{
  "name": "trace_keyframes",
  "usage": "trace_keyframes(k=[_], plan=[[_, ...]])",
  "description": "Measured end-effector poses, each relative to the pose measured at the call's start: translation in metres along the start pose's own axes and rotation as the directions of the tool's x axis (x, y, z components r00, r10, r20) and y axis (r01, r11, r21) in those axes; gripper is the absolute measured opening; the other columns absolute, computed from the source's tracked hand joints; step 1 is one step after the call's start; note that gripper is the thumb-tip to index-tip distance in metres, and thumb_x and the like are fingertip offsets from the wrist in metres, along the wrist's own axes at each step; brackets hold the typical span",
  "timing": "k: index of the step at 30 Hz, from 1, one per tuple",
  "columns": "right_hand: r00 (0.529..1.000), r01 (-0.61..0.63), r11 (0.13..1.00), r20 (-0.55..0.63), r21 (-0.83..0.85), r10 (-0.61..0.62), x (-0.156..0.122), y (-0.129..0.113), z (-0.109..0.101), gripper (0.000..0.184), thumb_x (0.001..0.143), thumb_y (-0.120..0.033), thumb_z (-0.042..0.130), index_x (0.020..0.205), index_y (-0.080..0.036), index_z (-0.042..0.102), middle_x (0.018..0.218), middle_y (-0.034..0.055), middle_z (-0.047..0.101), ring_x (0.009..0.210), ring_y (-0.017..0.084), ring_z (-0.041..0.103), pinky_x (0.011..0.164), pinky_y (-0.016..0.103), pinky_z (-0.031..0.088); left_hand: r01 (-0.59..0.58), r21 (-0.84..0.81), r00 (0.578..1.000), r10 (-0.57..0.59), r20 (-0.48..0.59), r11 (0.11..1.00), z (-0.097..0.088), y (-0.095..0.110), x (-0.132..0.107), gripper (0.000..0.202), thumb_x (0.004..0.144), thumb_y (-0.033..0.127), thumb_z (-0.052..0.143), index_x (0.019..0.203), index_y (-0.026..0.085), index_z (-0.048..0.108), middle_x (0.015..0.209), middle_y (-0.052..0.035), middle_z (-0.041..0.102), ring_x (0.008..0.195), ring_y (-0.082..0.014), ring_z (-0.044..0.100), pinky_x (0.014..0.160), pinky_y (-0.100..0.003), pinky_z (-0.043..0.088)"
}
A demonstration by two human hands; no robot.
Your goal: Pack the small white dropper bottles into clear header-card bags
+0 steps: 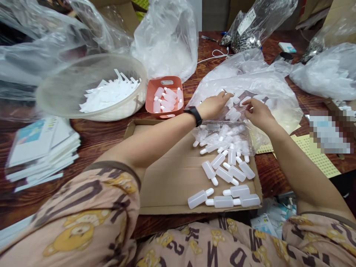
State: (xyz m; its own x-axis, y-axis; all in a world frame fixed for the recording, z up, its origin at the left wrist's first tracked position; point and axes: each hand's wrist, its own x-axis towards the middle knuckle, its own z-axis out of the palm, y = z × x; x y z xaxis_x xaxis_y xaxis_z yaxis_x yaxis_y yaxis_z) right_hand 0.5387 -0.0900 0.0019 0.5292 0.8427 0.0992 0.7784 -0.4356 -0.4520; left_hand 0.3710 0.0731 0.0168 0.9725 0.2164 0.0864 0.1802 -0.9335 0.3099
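My left hand (pixel 215 105), with a black band on its wrist, reaches over a clear plastic bag (pixel 241 79). Its fingers are stretched out and slightly apart, above small white-capped bottles inside. My right hand (pixel 258 114) is at the bag's right side, fingers bent and apart, close to a bottle (pixel 233 115). Nothing shows clearly in its fingers. Below, the bag's mouth lies over a cardboard tray (pixel 167 178), with many frosted bottles spilled out. Loose bottles such as a bottle (pixel 197 199) lie near the tray's front edge.
Left of the bag stands an orange basket (pixel 150 97) of bottles, beside a wide translucent basin (pixel 52 92) holding white strips. Stacked printed cards (pixel 44 152) lie far left. Yellow sticker sheets (pixel 317 155) lie right. Bags of metallic parts (pixel 247 39) are at the back.
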Motion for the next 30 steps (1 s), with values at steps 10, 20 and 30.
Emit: trace_keyframes(k=[10, 20, 30], plan=[[0.882, 0.459, 0.724, -0.36, 0.516, -0.302, -0.154, -0.085, -0.009, 0.023, 0.097, -0.016, 0.078, 0.115, -0.032, 0.075, 0.112, 0.0014, 0.081, 0.108, 0.021, 0.078, 0.097, 0.039, 0.065, 0.183, -0.958, 0.944, -0.233, 0.234, -0.221, -0.027, 0.058, -0.158, 0.058, 0.08, 0.039, 0.097, 0.119, 0.02, 0.059, 0.086, 0.0041, 0.069, 0.073, -0.011, 0.072, 0.061, -0.021, 0.049], [0.84, 0.539, 0.659, -0.391, 0.525, -0.376, -0.198, -0.115, -0.002, 0.039, 0.094, -0.005, 0.078, 0.117, -0.037, 0.077, 0.109, -0.0001, 0.085, 0.102, 0.024, 0.082, 0.089, 0.045, 0.069, 0.161, -0.919, 0.954, -0.183, 0.238, -0.359, -0.014, 0.092, -0.218, 0.055, 0.085, 0.052, 0.092, 0.115, 0.02, 0.06, 0.077, 0.0039, 0.073, 0.067, -0.0089, 0.063, 0.068, -0.022, 0.048], [0.815, 0.577, 0.618, -0.32, 0.534, -0.484, -0.195, -0.118, -0.013, 0.038, 0.087, -0.009, 0.088, 0.117, -0.031, 0.084, 0.101, 0.001, 0.085, 0.093, 0.02, 0.081, 0.083, 0.032, 0.068, 0.114, -0.976, 0.973, -0.177, 0.147, -0.185, -0.014, 0.102, -0.248, 0.04, 0.103, 0.053, 0.073, 0.122, 0.023, 0.056, 0.083, 0.004, 0.063, 0.075, -0.0105, 0.059, 0.071, -0.024, 0.046]])
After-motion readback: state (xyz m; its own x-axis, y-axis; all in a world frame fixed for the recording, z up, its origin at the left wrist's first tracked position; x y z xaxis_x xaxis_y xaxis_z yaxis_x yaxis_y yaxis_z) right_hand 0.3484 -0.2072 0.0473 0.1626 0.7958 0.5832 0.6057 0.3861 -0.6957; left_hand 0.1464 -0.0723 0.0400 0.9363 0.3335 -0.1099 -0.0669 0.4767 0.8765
